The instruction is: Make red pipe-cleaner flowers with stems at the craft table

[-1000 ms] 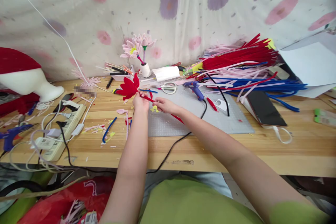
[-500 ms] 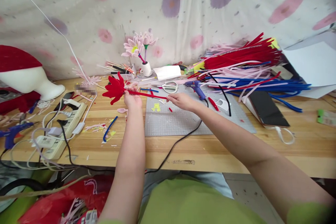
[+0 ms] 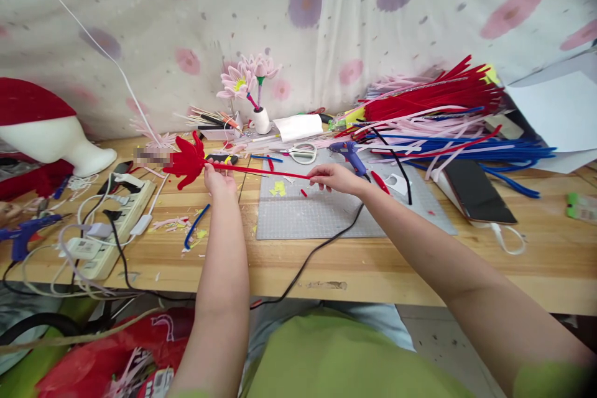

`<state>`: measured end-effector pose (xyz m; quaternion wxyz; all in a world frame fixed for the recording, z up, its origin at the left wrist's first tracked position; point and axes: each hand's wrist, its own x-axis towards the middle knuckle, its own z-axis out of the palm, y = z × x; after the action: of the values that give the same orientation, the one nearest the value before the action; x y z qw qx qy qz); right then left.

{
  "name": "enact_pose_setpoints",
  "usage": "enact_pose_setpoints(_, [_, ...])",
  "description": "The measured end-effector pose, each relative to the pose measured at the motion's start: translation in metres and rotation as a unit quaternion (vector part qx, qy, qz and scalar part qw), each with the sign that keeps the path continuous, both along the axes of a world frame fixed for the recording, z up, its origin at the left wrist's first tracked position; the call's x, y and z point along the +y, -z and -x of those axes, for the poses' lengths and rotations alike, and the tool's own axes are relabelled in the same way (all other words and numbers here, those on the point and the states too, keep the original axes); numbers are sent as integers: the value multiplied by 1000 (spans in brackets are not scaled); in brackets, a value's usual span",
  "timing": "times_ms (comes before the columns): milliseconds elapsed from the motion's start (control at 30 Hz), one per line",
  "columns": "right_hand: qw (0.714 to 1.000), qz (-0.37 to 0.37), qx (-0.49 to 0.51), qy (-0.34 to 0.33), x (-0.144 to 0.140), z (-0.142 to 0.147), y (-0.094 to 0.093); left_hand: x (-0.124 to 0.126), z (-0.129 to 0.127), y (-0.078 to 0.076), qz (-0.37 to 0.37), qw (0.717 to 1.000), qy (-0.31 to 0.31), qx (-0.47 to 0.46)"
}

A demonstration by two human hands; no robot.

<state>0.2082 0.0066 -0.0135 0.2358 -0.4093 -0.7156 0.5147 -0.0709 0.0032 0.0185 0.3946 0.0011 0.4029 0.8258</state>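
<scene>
The left hand (image 3: 219, 179) is pinching the red pipe-cleaner flower (image 3: 187, 160) just behind its petals, while the right hand (image 3: 334, 177) is gripping the stem's far end, holding it level above the counter (image 3: 373, 261). She seems to be straightening the stem; steady, even tension comes next.

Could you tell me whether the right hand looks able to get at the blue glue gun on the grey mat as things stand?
Probably yes: the glue gun lies just beyond the right hand with nothing between them, but that hand is pinching the red stem and would have to let go first.
</scene>
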Motion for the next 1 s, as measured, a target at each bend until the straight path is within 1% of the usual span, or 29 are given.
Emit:
enact_pose_setpoints(100, [999,15,27,24,0,-3,7,2,3,2,20,998,-16,49])
enact_pose_setpoints(200, [997,0,40,64,1,-3,17,3,1,2,52,995,-22,78])
enact_pose_setpoints(267, [996,-22,24,85,1,-3,25,2,-2,2,76,992,-29,93])
enact_pose_setpoints(367, [989,-83,-33,117,-2,-6,35,0,-2,7,107,985,-56,119])
enact_pose_setpoints(433, [979,-117,-65,153,-3,-10,39,0,3,11,111,982,-81,133])
enact_pose_setpoints(500, [974,-121,-66,181,-4,-16,42,0,10,12,90,981,-95,144])
enact_pose_setpoints(567, [978,-98,-28,181,-3,-21,43,0,16,10,79,982,-90,143])
enact_pose_setpoints(633, [984,-55,41,166,-3,-23,40,-2,17,7,71,984,-75,144])
enact_pose_setpoints(733, [977,11,141,158,-3,-21,31,-7,8,5,58,986,-49,148])
enact_pose_setpoints(800, [970,40,185,153,-5,-17,25,-11,-2,8,51,987,-24,148])
enact_pose_setpoints(900, [965,74,220,124,-9,-12,21,-14,-19,17,47,988,30,142])
enact_pose_setpoints(1000, [968,120,208,67,-11,-8,25,-14,-34,25,27,986,100,133])
